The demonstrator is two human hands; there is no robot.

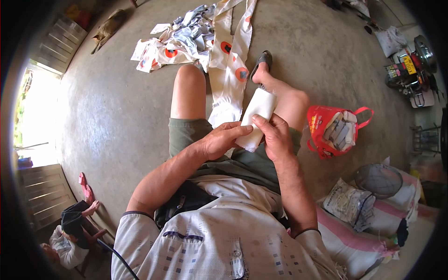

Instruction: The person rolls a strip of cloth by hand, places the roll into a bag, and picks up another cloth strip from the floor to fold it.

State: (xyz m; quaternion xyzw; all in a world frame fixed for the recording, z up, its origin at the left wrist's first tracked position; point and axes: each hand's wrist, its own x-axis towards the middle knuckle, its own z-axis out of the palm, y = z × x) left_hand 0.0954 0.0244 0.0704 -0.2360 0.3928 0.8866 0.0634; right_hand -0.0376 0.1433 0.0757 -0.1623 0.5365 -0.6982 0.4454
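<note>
Between both hands, above my lap, is a flat roll of white cloth with frayed ends. My left hand grips its lower left side, thumb lying across the front. On the right edge my right hand is closed, its thumb also pressed on the front face. The fingers behind the roll are partly hidden. Long pale cloth strips printed with orange-red circles run along the floor between my legs, their near end close to my lap. Beyond my left knee lies a loose heap of cloth pieces.
A red bag holding several pale bundles stands right of my leg. Stuffed sacks and a mesh-covered basket lie at lower right. A motorcycle is at far right. A dog lies upper left; another person sits lower left.
</note>
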